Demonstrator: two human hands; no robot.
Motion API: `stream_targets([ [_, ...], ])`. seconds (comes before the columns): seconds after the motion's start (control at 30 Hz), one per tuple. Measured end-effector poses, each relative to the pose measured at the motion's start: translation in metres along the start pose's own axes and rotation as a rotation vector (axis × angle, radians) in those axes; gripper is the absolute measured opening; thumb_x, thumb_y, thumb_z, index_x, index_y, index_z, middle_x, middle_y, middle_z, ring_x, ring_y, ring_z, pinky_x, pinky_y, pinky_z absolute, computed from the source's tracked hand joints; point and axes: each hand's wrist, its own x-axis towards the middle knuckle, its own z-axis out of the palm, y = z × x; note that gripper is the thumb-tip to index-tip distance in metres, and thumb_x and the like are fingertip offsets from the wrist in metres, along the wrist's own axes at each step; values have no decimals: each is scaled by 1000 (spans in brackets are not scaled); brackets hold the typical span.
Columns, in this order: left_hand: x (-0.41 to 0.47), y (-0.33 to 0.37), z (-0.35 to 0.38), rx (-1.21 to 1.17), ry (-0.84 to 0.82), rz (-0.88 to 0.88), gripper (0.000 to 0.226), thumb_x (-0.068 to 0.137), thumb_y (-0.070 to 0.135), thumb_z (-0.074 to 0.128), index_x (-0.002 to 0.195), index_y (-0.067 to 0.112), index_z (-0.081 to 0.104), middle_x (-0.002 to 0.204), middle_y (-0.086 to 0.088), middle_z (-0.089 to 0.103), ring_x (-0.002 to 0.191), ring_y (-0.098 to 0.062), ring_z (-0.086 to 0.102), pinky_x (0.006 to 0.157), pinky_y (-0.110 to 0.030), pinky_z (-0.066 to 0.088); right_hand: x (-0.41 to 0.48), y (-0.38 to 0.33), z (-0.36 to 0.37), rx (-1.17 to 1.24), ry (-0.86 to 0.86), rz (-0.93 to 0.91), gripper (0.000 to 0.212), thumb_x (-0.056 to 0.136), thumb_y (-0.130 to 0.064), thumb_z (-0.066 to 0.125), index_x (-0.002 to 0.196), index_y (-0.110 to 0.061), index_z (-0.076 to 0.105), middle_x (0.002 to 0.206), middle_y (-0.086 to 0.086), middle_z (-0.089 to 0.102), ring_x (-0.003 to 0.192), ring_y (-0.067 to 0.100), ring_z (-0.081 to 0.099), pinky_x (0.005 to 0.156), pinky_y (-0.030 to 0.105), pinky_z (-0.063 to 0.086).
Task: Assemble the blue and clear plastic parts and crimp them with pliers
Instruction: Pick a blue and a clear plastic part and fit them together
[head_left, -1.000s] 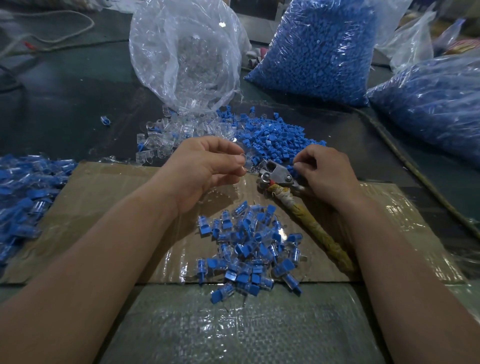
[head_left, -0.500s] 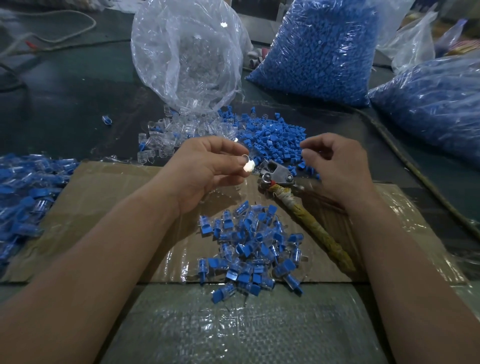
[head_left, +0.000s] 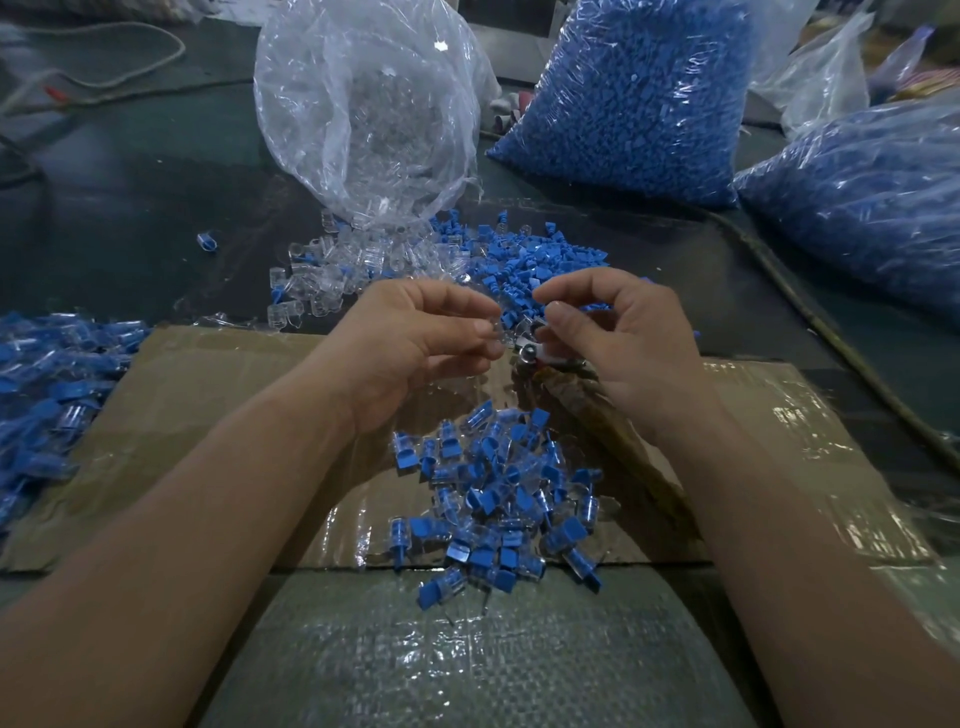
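Dark surface (head_left: 130, 182) carried taped cardboard (head_left: 208, 415), with loose parts (head_left: 519, 254) heaped at twelve o'clock, within easy reach. The left hand (head_left: 415, 348) pinched a clear part (head_left: 497, 328) in its fingers, offered toward the right hand (head_left: 639, 343), whose fingers were pinched together; on what could not be told. Pliers (head_left: 527, 354) lay just beneath, at its six o'clock, likely ready for crimping.

Dim, cool light all over; glare flares white on the taped cardboard (head_left: 789, 415) at right and sparkles on the clear bag (head_left: 363, 114); a soft shadow sits under the left hand (head_left: 415, 343); edges bow wide-angle, forearms near the bottom smear soft.
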Motion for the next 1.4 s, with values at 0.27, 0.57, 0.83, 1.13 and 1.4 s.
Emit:
stream_targets([
  [0.27, -1, 1, 2, -13, -3, 3, 17, 78, -10, 55, 80, 3, 65, 66, -6, 69, 65, -15, 68, 57, -19, 54, -2, -1, 1, -12, -39, 42, 31, 87, -6, 58, 87, -37, 60, 84, -14, 63, 78, 1, 63, 70, 12, 51],
  [0.57, -1, -1, 4, 24, -11, 8, 15, 73, -11, 59, 80, 2, 63, 65, -8, 69, 62, -15, 68, 56, -18, 53, -5, -4, 7, 34, -46, 26, 20, 75, -10, 69, 75, -28, 62, 66, -16, 65, 68, -1, 63, 62, 8, 48],
  [0.83, -2, -3, 2, 134, -64, 110, 29, 51, 9, 71, 79, 15, 70, 75, 0, 72, 74, -12, 68, 66, -16, 52, -7, -7, 8, 51, -33, 26, 19, 76, -9, 68, 76, -28, 64, 70, -11, 66, 66, 4, 65, 59, 10, 49],
  [1.13, -1, -3, 4, 44, -99, 100, 23, 57, 11, 67, 78, 18, 74, 77, -3, 72, 73, -13, 69, 64, -17, 53, -7, -8, 6, -53, 2, 9, 28, 79, 0, 66, 80, -28, 65, 81, -11, 66, 77, 1, 64, 71, 14, 52],
  [1.4, 0, -4, 3, 64, -90, 93, 22, 59, 11, 66, 81, 10, 69, 74, -4, 72, 71, -14, 69, 63, -17, 53, -7, -7, 7, 17, 15, -7, 28, 73, -2, 73, 77, -28, 63, 66, -12, 65, 64, 0, 63, 60, 11, 49],
])
